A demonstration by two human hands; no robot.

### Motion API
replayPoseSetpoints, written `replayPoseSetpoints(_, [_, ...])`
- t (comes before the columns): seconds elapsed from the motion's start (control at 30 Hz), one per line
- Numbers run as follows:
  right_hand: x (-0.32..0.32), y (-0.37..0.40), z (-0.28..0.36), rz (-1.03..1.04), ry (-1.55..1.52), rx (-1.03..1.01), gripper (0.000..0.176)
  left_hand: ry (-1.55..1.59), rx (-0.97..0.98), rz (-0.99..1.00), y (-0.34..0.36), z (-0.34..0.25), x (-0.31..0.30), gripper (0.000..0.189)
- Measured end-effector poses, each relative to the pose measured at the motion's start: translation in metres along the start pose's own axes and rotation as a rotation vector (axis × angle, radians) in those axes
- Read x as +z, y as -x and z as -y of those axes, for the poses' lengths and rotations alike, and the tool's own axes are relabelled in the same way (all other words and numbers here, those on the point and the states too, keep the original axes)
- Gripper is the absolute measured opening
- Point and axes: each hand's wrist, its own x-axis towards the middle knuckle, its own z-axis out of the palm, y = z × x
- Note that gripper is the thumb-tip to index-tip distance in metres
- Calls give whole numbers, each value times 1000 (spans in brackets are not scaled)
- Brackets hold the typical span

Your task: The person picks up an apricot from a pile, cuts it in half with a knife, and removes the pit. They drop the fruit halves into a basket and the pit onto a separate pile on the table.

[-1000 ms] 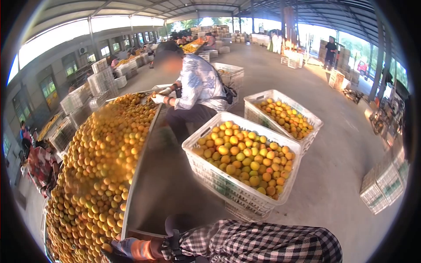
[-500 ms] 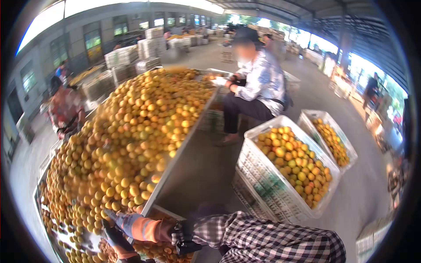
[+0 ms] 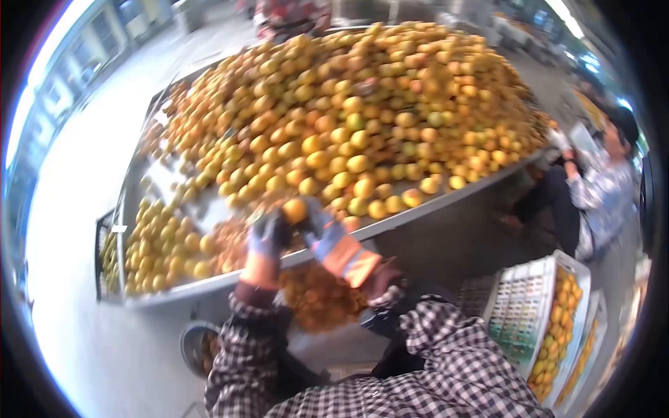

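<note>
Both my hands wear gloves with grey-blue fingers and orange cuffs. They meet over the near edge of a metal-rimmed sorting table (image 3: 418, 202). Between the fingertips of my left hand (image 3: 267, 237) and my right hand (image 3: 325, 235) is one round yellow-orange apricot (image 3: 294, 210); motion blur softens the exact grip. Past my hands lies a large heap of similar apricots (image 3: 334, 132). Left of my left hand is a pile of crumpled brownish material (image 3: 231, 245). More reddish-brown crumpled material (image 3: 320, 296) sits below the table edge, under my wrists.
Greener apricots (image 3: 157, 244) fill the table's left end. A bucket (image 3: 198, 345) stands on the floor at lower left. White crates of fruit (image 3: 540, 313) stand at right. A co-worker (image 3: 606, 174) sits at the right end; another person (image 3: 289, 15) is across the table.
My view has swung left and down, bringing the table's near edge and bucket into sight. My hands, earlier low over the fruit, are now together with one apricot between them.
</note>
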Motion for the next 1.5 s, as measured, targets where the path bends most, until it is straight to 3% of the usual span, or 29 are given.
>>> replayPoseSetpoints(0.03, [-5, -3, -1, 131, -13, 87, 63, -95, 69, 34, -1, -2, -2, 33])
replayPoseSetpoints(0.07, [-2, -6, -7, 116, 29, 39, 65, 83, -137, -26, 1, -18, 4, 40])
replayPoseSetpoints(0.13, [-2, -3, -5, 154, 250, 83, 67, 66, -193, -1, -2, -25, 6, 46])
replayPoseSetpoints(0.33, [-3, 1, 8, 241, 283, 113, 66, 106, -130, -82, 1, -27, 9, 22])
replayPoseSetpoints(0.4, [10, 1, -8, 216, 199, 80, 66, 34, 5, -74, 3, -22, 4, 22])
replayPoseSetpoints(0.63, [13, 0, -15, 196, 29, -30, 70, 90, 51, -22, 7, -12, 1, 25])
replayPoseSetpoints(0.73, [13, 1, -15, 191, -159, 72, 71, 175, 105, -34, 7, -5, 7, 31])
replayPoseSetpoints(0.8, [9, -3, -12, 92, -330, -60, 67, 170, 64, 1, 10, -8, 6, 34])
replayPoseSetpoints(0.83, [2, -3, -5, 145, -363, 239, 61, 166, 22, 38, 13, -14, 7, 38])
replayPoseSetpoints(0.87, [-2, -7, -7, 141, -363, 238, 61, 164, 24, 41, 15, -20, 8, 38])
replayPoseSetpoints(0.93, [-12, -18, -10, 117, -533, 421, 55, 183, 71, 78, 22, -35, 10, 46])
replayPoseSetpoints(0.97, [-20, -13, -5, 77, -747, 472, 50, 134, 52, 61, 24, -39, 9, 50])
replayPoseSetpoints(1.0, [-24, -12, -6, 62, -778, 438, 49, 132, 55, 60, 22, -38, 7, 50])
replayPoseSetpoints(1.07, [-38, -9, 3, 153, -805, 357, 49, 241, 7, 3, 18, -34, 3, 51])
replayPoseSetpoints(1.2, [-68, 0, 24, 585, -563, 312, 53, 167, -15, 44, 16, -33, -3, 49])
replayPoseSetpoints(1.27, [-75, -5, 30, 758, -459, 145, 55, 219, -47, 35, 16, -29, -6, 45])
replayPoseSetpoints(1.3, [-76, -5, 28, 751, -423, 94, 57, 222, -7, 55, 16, -28, -6, 44])
replayPoseSetpoints(1.33, [-85, -5, 41, 724, -435, 301, 50, 226, 33, 79, 16, -31, -4, 44])
replayPoseSetpoints(1.37, [-85, -7, 38, 622, -455, 276, 44, 177, -4, 75, 18, -35, -1, 46])
replayPoseSetpoints(1.5, [-77, -12, 36, -9, -932, 168, 17, 253, -109, 142, 24, -30, 10, 46])
